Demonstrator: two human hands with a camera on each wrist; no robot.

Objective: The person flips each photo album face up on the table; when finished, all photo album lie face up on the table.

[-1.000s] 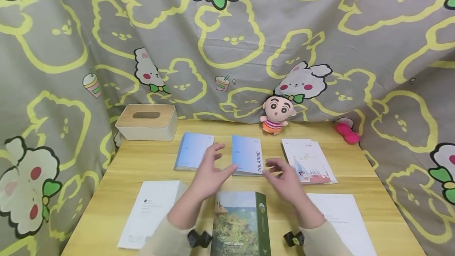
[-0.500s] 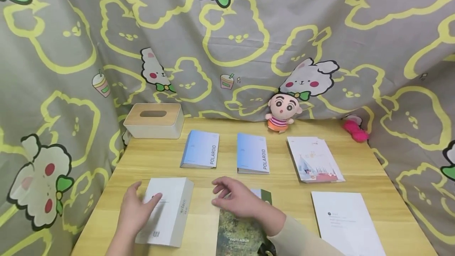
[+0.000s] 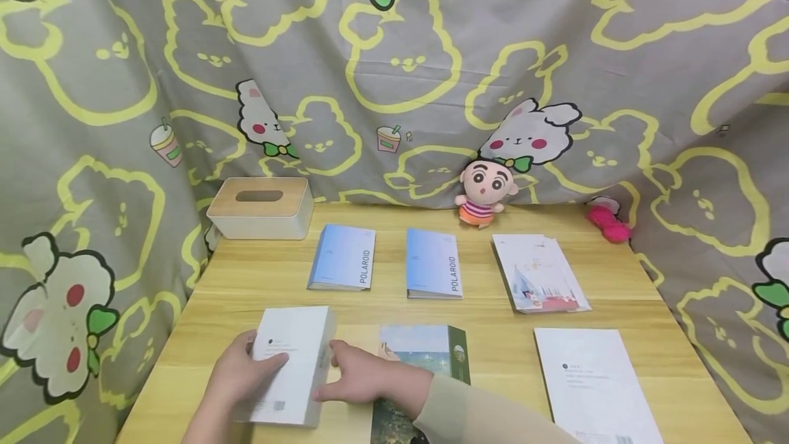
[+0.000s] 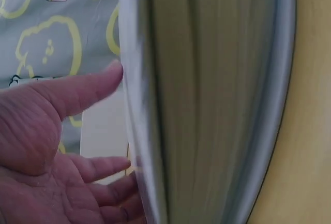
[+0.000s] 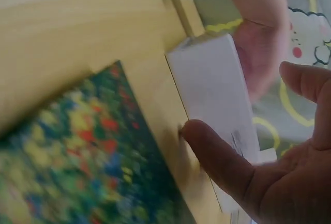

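A thick white album [image 3: 290,355] lies at the left front of the table, its spine facing right. Beside its left edge is my left hand [image 3: 237,368], the thumb reaching over the cover. In the left wrist view, the pages [image 4: 207,100] show between the covers, with the thumb and fingertips right at the cover. My right hand [image 3: 360,375] is at the spine side, thumb and forefinger spread apart along it. The right forearm crosses over a photo album [image 3: 419,341] with a painted landscape cover, hiding part of it.
Two blue Polaroid albums [image 3: 342,255] and an album with a tent picture [image 3: 536,276] stand in a row behind. Another white album [image 3: 594,382] lies at right front. A tissue box [image 3: 261,207], a plush doll [image 3: 483,190] and a pink item [image 3: 609,225] sit along the back.
Both hands have left the middle Polaroid album and come to the white album at left front. The right hand has crossed leftward over the painted album to the white album's spine.
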